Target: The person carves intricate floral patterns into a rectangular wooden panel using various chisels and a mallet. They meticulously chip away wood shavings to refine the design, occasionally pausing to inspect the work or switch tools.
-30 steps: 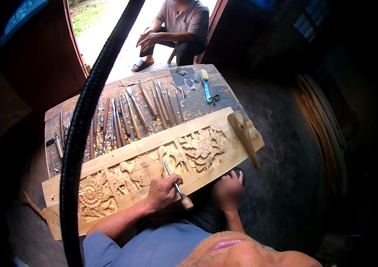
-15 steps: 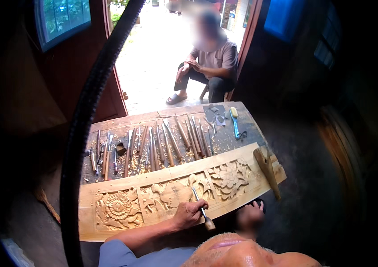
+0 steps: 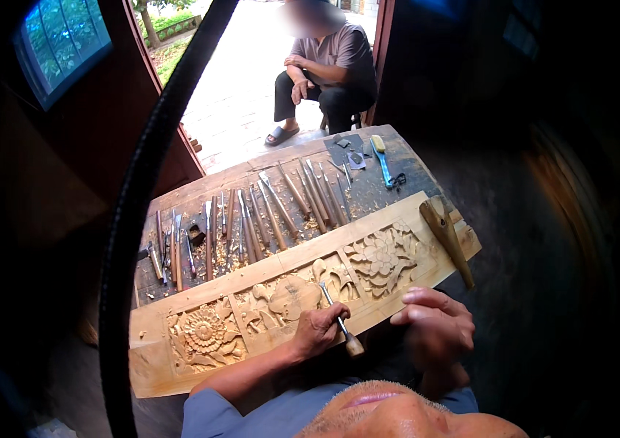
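My left hand (image 3: 317, 330) is closed around a chisel (image 3: 353, 343) with a wooden handle and a metal shank. The blade slants up over the middle panel of a pale carved wooden board (image 3: 303, 250), its tip at the carving. Flowers and leaves stand in relief in the board's panels. My right hand (image 3: 441, 328) is raised beside the board's near edge, right of the chisel. Its fingers are partly bent and apart, somewhat blurred, with nothing visible in them. A wooden mallet (image 3: 447, 237) lies across the board's right end.
Several chisels (image 3: 273, 212) lie in a row among shavings on the worn table (image 3: 244, 175). A blue-handled brush (image 3: 382, 162) and dark flat pieces (image 3: 344, 144) are at the far right. Another person (image 3: 328, 69) sits beyond the table by the doorway. A dark strap (image 3: 124, 241) crosses the left side.
My right hand has come up from below the board's near edge and is beside it. My left hand still holds the chisel at the middle panel. The view has shifted.
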The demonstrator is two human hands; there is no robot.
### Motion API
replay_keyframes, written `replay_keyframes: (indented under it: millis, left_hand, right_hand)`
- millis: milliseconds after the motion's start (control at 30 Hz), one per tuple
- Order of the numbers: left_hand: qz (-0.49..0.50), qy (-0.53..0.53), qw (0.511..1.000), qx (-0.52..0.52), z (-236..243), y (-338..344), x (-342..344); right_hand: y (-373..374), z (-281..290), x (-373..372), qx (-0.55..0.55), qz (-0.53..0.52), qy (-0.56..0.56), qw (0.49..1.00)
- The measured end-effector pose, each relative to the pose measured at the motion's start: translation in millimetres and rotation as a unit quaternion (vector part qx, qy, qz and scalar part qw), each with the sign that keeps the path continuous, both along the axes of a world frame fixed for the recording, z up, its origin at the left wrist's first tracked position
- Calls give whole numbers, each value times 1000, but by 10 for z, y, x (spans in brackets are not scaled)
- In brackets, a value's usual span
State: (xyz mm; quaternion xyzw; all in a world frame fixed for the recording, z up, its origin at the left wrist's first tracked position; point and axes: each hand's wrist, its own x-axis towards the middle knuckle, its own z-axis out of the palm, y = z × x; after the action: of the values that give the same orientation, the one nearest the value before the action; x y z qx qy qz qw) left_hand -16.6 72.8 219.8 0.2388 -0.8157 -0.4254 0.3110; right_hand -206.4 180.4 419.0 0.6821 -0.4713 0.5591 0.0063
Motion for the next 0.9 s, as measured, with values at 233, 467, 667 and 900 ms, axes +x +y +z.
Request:
replay_keyframes:
  millis: [233,467,667,900]
  left_hand:
    - [-13,1,999,48,134,-1,-25]
    - [-10,-20,997,70,204,35,-29]
    - [-4,-17,999,48,-17,1,-35]
    - [-11,-9,999,47,73,4,-43]
  right_hand:
    - [-165,519,283,-91,152,9,984]
    - [-365,370,294,-201,285,-36,936]
    - [-56,372,68,-33,387,-122,913]
    - [33,419,135,-61,266,-84,958]
